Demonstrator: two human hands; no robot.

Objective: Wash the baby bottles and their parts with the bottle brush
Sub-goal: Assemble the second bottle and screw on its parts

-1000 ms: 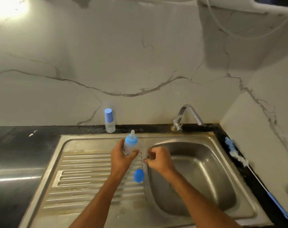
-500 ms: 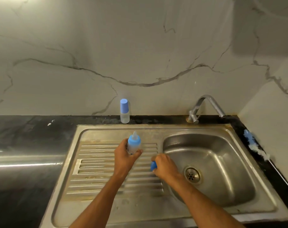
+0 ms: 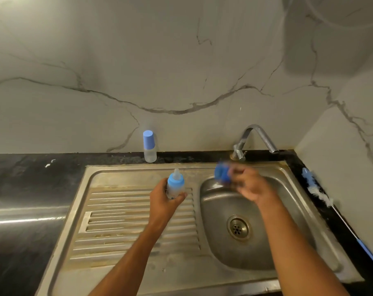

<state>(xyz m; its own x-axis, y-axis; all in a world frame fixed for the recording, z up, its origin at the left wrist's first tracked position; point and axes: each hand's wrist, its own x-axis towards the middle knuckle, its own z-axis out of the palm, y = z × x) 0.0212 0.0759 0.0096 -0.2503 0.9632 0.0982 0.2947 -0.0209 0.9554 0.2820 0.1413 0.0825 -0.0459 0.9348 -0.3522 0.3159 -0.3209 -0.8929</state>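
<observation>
A steel sink (image 3: 125,248) sat in the black surface (image 3: 21,178). The left hand (image 3: 164,201) gripped a baby bottle (image 3: 175,184) above the drainboard; the right hand (image 3: 249,186) held a blurred blue cap (image 3: 221,174) over the basin. The bottle brush (image 3: 322,197) lay along the right edge.

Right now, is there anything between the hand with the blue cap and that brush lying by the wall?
Nothing visible stands in the way. The right hand, gripping the blue cap, is over the basin's back edge; the bottle brush lies on the black counter along the right wall. Only the sink rim lies between; the tap stands further back.
</observation>
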